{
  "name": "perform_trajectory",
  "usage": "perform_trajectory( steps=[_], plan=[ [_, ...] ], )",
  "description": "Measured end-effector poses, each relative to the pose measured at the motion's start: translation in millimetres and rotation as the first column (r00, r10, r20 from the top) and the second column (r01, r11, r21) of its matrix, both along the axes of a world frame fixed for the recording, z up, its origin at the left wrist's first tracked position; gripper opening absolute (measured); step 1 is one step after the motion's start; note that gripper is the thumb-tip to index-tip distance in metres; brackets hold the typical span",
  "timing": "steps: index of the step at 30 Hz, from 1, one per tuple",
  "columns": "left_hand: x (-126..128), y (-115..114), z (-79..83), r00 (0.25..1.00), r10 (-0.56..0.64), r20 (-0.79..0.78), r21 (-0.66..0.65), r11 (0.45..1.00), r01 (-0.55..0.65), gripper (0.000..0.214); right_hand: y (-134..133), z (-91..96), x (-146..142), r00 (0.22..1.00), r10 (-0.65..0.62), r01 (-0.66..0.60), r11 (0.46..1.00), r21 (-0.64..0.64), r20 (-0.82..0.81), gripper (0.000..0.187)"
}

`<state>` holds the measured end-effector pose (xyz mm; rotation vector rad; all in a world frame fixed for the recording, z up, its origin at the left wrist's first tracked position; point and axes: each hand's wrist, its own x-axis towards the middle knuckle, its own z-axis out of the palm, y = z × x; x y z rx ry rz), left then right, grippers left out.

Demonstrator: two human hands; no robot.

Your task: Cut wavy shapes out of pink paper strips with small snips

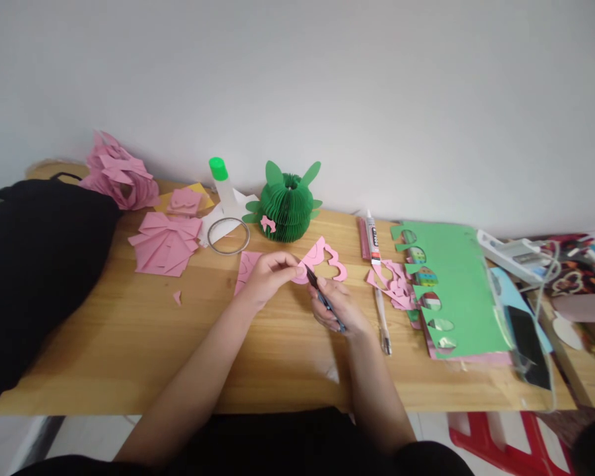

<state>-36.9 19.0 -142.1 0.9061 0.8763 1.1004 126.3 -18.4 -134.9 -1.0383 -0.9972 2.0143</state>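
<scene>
My left hand (270, 277) pinches a pink paper piece (322, 254) by its left edge; the piece has a scalloped, cut-out outline. In my right hand (341, 307) is a pair of dark scissors (327, 301) with grey-blue handles, their black tips touching the paper beside my left fingertips. Just left of my left hand lies a pink paper square (246, 266) with drawn curves, partly covered by the hand. Behind both hands stands a green honeycomb paper ball (287, 208) with leaf-like ears and a small pink bow (268, 225).
Pink paper scraps (396, 284), a pen (383, 320) and a glue tube (373, 238) lie to the right, before green card sheets (463, 291) and a phone (528, 347). Leftward are a tape ring (229, 252), a green-capped bottle (221, 178), folded pink paper (166, 244) and a black bag (44, 264).
</scene>
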Motion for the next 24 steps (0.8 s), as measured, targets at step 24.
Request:
perform_trajectory(
  steps=[24],
  plan=[
    [-0.1,0.2,-1.4,1.0,-0.008,0.014,-0.007,1.0,0.008,0.022,-0.1,-0.8,1.2,0.999,-0.004,0.004,1.0,0.007,-0.039,0.045]
  ],
)
